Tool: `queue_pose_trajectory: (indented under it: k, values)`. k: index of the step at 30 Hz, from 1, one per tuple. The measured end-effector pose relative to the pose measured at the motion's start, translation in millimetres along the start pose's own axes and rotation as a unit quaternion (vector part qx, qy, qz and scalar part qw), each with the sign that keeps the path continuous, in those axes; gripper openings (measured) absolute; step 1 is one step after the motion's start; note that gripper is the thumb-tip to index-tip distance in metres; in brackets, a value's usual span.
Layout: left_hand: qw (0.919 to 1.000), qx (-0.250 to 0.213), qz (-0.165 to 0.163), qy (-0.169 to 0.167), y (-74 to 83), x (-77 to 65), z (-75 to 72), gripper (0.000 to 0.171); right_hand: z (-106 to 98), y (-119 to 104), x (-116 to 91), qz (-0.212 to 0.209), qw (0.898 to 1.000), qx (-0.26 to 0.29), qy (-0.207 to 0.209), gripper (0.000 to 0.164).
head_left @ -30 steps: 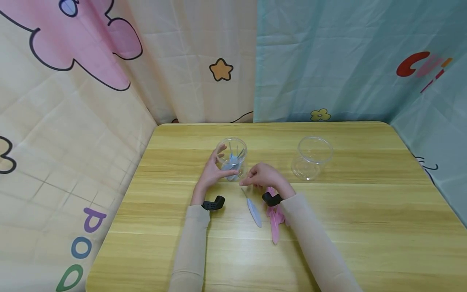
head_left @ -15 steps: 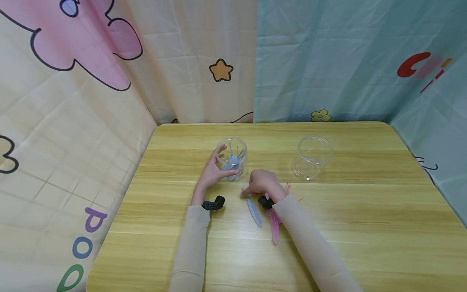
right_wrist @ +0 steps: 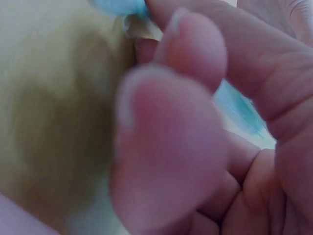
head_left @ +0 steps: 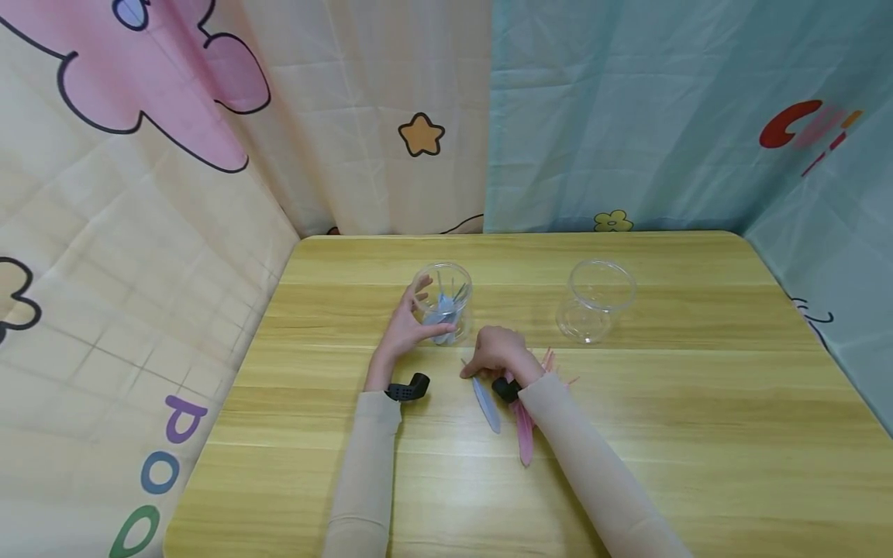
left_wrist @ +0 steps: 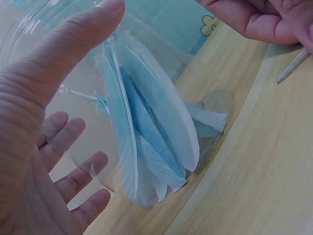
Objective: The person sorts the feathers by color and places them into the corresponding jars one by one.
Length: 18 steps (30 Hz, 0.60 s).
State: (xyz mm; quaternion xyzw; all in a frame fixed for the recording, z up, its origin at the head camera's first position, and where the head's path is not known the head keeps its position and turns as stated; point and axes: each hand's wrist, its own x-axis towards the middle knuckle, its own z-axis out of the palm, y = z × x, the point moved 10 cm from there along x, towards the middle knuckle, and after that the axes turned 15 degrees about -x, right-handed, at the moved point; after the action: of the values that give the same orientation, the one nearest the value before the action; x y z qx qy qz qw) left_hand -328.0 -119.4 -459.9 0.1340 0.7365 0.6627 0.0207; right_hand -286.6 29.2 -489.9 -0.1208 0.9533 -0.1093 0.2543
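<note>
A clear plastic cup (head_left: 459, 306) holding several light-blue feathers (left_wrist: 156, 112) stands at the middle-left of the table. My left hand (head_left: 407, 322) grips it from the left, thumb in front and fingers spread behind. Just right of the cup, my right hand (head_left: 497, 353) pinches a single blue feather (head_left: 486, 407) near its quill, low at the tabletop. The bare quill tip sticks out past the fingers in the left wrist view. Pink feathers (head_left: 525, 438) lie in a pile under the right wrist, partly hidden by the sleeve.
A second clear cup (head_left: 596, 306), with nothing seen inside, stands farther right. The wooden table (head_left: 314, 480) ends at printed curtains (head_left: 391, 77) behind and at both sides. Black cameras are strapped to both wrists.
My right hand has come down and slightly toward me from beside the cup to the lone blue feather's quill. The left hand and both cups have stayed put.
</note>
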Motion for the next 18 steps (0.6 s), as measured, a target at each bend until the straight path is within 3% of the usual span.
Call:
queue_pose_trajectory:
  k: [5,18]
  values:
    - [1.0,-0.005,0.003,-0.001,-0.2,0.5,0.1,0.106,6,2,1,0.006,0.999,0.048,-0.021,0.036]
    - [0.9999,-0.012,0.006,-0.006,-0.5,-0.2,0.4,0.104,12,-1,2,-0.002,0.993,0.105,-0.044,0.03]
